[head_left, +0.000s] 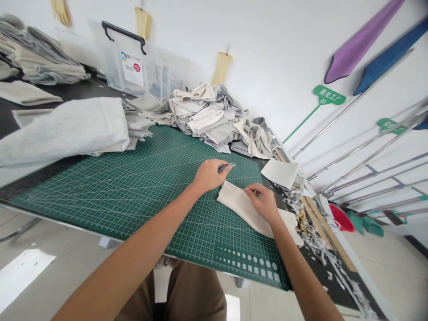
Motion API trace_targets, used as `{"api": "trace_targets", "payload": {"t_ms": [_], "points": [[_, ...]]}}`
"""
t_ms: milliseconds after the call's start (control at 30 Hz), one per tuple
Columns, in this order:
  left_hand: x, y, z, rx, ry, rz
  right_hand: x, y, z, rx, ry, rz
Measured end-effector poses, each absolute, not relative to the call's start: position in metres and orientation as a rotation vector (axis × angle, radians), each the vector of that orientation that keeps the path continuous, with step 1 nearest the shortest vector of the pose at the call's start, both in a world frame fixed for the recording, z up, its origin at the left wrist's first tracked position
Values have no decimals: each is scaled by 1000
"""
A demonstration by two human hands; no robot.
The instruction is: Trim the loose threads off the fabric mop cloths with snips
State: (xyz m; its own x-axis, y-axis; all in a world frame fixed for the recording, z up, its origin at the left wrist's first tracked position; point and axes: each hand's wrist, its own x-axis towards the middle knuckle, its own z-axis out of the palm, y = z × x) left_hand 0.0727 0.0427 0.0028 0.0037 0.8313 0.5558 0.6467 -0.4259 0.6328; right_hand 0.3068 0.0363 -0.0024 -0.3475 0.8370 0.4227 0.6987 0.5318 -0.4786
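A cream piece of fabric [239, 200] lies flat on the green cutting mat [133, 191], stretching towards the right edge. My right hand [262, 200] is closed at its upper edge, thumb and fingers pinching the cloth. Just above the fabric's left corner, my left hand [211, 174] is wrapped round a small pair of thread snips [227, 166]. Their metal tips point right, apart from the cloth. Most of their handle is hidden by the fingers.
A heap of grey and cream fabric pieces [214, 116] lies behind the mat. Folded light cloth [70, 129] is at left, near a clear plastic box [123, 62]. To the right are a white cloth piece [281, 173], shredded scraps [319, 243] and wooden strips [329, 232].
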Motion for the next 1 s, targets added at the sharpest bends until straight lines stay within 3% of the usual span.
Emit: {"api": "trace_targets", "payload": {"t_ms": [300, 533, 1000], "points": [[92, 20, 14, 2319, 1281, 1280, 302, 24, 8, -1192, -1952, 341], [101, 17, 6, 2520, 1241, 1044, 309, 22, 17, -1213, -1853, 323], [115, 12, 9, 2679, 1318, 961, 311, 18, 23, -1078, -1962, 208]]}}
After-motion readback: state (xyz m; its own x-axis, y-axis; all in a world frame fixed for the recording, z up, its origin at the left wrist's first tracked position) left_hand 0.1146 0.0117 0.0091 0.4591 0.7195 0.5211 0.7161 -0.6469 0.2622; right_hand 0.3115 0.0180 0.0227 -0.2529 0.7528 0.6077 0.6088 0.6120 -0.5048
